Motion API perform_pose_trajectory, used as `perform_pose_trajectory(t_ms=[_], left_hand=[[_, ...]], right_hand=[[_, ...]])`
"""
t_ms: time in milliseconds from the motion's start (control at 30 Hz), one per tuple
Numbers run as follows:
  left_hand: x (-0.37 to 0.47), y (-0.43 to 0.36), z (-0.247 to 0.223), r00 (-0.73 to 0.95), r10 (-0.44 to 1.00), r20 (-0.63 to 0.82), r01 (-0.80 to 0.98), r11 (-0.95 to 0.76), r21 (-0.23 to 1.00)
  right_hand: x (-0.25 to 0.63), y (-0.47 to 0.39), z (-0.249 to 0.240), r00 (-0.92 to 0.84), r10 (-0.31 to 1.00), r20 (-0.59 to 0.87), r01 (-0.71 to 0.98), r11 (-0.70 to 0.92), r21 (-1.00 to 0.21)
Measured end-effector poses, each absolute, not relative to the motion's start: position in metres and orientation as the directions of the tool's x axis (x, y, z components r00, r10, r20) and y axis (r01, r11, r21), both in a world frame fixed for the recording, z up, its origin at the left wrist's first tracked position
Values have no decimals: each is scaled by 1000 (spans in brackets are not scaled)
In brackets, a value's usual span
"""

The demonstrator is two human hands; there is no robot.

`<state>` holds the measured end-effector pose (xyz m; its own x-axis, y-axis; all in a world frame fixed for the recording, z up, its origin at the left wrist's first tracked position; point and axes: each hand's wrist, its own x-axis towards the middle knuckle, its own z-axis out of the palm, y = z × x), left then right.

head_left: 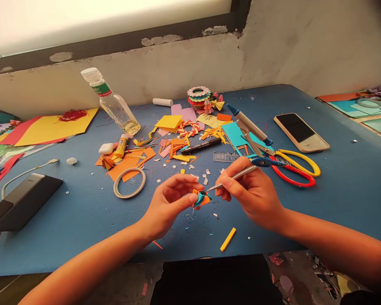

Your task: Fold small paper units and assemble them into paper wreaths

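Observation:
Between the thumb and fingers of my left hand (169, 201) is a small folded-paper piece (202, 198) in orange and teal, held just above the table. My right hand (247, 188) grips a slim silver pointed tool (233, 178) like a pen. Its tip meets the upper edge of the paper piece or sits just over it; I cannot tell which. Thin pale threads hang under the piece. A narrow yellow paper strip (228, 239) lies on the table below my hands, and small white scraps are scattered around them.
Beyond my right hand lie scissors (300, 174) with red and yellow handles, a phone (301, 132) and a black marker (201, 146). Left of centre are a tape roll (115, 188), a glue stick (121, 146), a tilted-looking bottle (117, 110) and a black box-shaped device (28, 199). Coloured paper offcuts (178, 146) fill the middle.

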<state>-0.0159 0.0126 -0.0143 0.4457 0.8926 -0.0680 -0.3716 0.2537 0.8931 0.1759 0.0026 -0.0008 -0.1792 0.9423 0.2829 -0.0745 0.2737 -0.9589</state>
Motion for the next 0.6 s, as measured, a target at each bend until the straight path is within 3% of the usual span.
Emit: perform_pose_trajectory(t_ms=[267,600], left_hand=[[-17,14,-18,460,887,-45,-371,238,898],[-17,13,-17,449,891,-67,-377,257,890]], right_hand=[[178,-1,-8,-199,880,431,82,453,-888],[178,0,-12,-199,863,464,115,491,-864]])
